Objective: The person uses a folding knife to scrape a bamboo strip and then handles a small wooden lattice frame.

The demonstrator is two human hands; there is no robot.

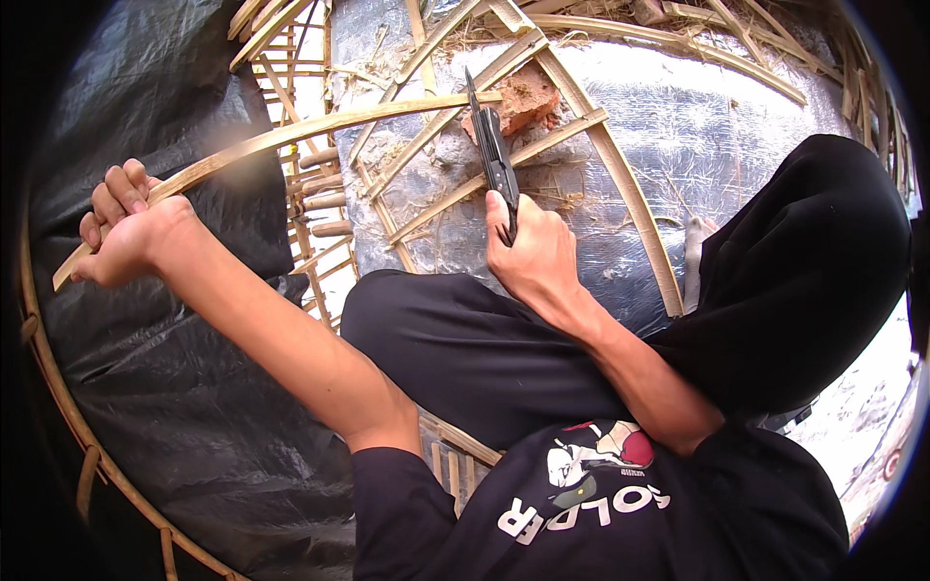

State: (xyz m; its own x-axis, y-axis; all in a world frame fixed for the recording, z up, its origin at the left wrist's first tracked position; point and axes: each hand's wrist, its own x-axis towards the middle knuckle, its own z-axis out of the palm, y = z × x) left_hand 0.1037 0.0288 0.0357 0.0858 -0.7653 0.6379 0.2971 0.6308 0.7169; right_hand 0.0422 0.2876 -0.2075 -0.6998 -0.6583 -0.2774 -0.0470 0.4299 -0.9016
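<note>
My left hand [131, 223], at the far left with its arm stretched out, is closed around one end of a long bamboo strip [320, 126]. The strip slants up to the right and bows slightly. My right hand [531, 247] grips the black handle of a folding knife [494, 145], its thumb along the handle. The knife's narrow dark blade points away from me and crosses the strip near its far end, and seems to touch it. Just behind that end lies a reddish broken brick [528, 100].
Bamboo slats joined in a lattice [596, 145] lie on a silvery sheet [668, 107] ahead. Black plastic sheeting [194, 387] covers the left side, beside a slatted bamboo platform [315, 184]. More bamboo strips [668, 39] and shavings lie at the back. My bent legs [465, 339] are close below.
</note>
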